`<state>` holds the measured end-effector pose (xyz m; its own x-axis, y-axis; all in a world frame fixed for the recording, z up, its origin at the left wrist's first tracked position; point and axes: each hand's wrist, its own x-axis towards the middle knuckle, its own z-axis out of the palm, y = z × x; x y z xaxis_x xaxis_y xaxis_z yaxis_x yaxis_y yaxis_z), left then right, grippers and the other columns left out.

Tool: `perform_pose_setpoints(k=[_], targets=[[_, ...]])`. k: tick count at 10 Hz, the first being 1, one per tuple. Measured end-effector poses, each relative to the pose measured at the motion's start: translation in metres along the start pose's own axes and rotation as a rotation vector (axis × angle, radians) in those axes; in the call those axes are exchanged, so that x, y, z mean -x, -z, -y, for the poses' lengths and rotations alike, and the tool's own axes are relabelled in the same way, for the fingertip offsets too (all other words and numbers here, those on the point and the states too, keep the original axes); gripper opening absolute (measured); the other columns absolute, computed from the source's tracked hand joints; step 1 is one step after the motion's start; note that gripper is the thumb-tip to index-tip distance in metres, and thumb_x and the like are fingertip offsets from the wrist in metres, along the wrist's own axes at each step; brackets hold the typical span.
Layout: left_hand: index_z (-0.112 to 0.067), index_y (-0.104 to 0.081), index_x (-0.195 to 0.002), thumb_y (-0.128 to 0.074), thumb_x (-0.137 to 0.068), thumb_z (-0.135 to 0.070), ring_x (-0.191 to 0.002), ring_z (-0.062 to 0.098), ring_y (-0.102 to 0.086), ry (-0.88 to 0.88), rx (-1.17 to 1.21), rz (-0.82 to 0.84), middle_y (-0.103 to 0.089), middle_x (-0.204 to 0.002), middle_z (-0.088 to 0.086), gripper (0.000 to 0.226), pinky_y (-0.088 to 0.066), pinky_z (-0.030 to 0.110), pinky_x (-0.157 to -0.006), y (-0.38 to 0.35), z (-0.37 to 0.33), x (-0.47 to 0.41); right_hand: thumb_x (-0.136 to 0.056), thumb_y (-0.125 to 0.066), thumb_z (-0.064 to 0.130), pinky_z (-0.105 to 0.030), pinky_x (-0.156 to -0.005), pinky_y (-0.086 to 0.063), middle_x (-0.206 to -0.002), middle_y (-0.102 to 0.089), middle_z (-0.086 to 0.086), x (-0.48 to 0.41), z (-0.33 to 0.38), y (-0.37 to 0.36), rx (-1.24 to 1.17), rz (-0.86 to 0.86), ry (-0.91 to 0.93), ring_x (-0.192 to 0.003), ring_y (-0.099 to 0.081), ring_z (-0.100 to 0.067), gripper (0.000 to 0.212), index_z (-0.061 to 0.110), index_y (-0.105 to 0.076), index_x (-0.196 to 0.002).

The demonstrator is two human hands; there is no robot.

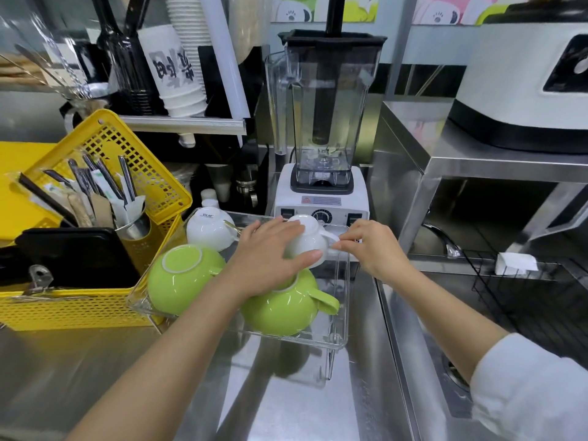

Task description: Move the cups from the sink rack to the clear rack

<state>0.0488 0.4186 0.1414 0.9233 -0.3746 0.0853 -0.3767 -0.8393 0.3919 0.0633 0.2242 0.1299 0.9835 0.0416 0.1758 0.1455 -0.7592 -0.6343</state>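
Observation:
The clear rack stands on the steel counter in the middle. Upside down inside it are a white cup at the back left, a green cup at the front left and a second green cup at the front right. Another white cup is held upside down over the rack's back right corner. My left hand wraps around its body, and my right hand pinches its handle. The black wire sink rack lies over the sink at the right.
A yellow perforated basket with a utensil holder and a black tray sits left of the clear rack. A blender stands just behind it. A steel shelf with a white machine rises at the right. A white folded cloth rests on the sink rack.

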Motion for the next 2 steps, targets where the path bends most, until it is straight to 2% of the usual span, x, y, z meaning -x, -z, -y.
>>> perform_pose_setpoints(k=[1, 2], targets=[[-0.031, -0.035, -0.141, -0.036, -0.079, -0.068, -0.145, 0.007, -0.013, -0.01, 0.019, -0.006, -0.025, -0.156, -0.012, 0.073, -0.001, 0.036, -0.119, 0.0004, -0.0002, 0.0003, -0.081, -0.068, 0.025, -0.035, -0.082, -0.043, -0.094, -0.064, -0.008, -0.0013, -0.001, -0.0017, -0.006, -0.008, 0.001, -0.091, -0.059, -0.027, 0.02, 0.01, -0.074, -0.092], [-0.03, -0.034, -0.142, -0.033, -0.074, -0.068, -0.146, 0.007, -0.011, -0.008, 0.06, -0.052, -0.024, -0.156, -0.012, 0.078, -0.004, 0.035, -0.119, 0.0048, 0.0011, 0.001, -0.081, -0.067, 0.033, -0.028, -0.079, -0.039, -0.097, -0.06, -0.002, 0.0042, -0.0017, 0.0042, -0.093, -0.085, -0.084, -0.085, -0.053, -0.019, 0.034, 0.012, -0.068, -0.108]])
